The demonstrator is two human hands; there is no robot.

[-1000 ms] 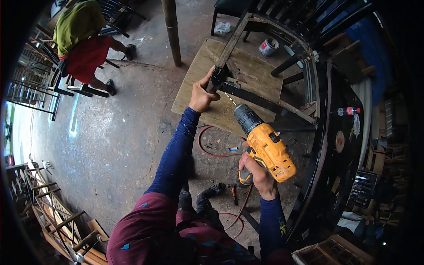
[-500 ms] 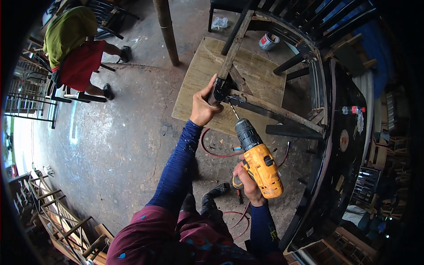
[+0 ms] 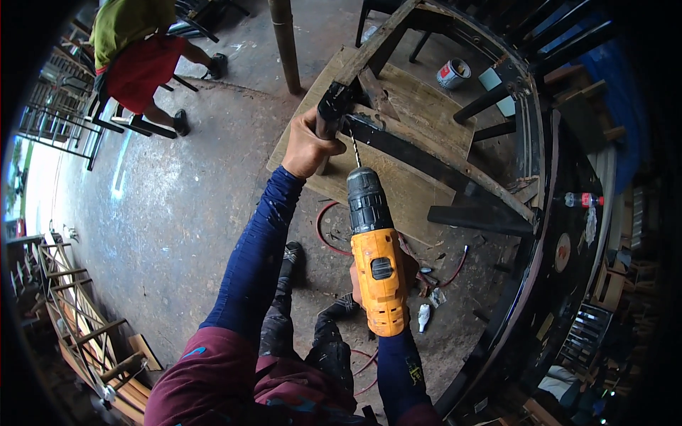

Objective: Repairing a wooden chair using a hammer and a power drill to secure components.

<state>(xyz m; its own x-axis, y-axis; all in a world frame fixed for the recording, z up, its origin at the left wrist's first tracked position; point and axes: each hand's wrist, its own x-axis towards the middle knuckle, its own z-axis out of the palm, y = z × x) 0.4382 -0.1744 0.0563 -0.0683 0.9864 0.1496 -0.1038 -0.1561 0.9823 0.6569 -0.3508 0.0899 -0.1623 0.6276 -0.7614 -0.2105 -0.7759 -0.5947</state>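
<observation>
A dark wooden chair frame [image 3: 433,157] lies tipped in front of me, its rails scuffed to bare wood. My left hand [image 3: 305,148] is wrapped round the black chair leg [image 3: 331,110] at its near left corner. My right hand [image 3: 357,285] grips a yellow and black cordless drill [image 3: 376,263] from below, and the drill's body hides most of the fingers. From its chuck a twisted drill bit [image 3: 356,149] points away from me at the inner side of that corner. Whether the tip touches the wood, I cannot tell.
A plywood board [image 3: 419,206] lies under the frame, with a red hose [image 3: 321,226] nearby. Beyond stand a paint can [image 3: 453,73] and a post [image 3: 285,46]. A black panel with a plastic bottle [image 3: 582,200] is at right. Another person [image 3: 145,67] bends over furniture at far left.
The drill has swung left and now points more nearly straight ahead. My left hand and the held corner appear lower and further left, while the whole view has shifted.
</observation>
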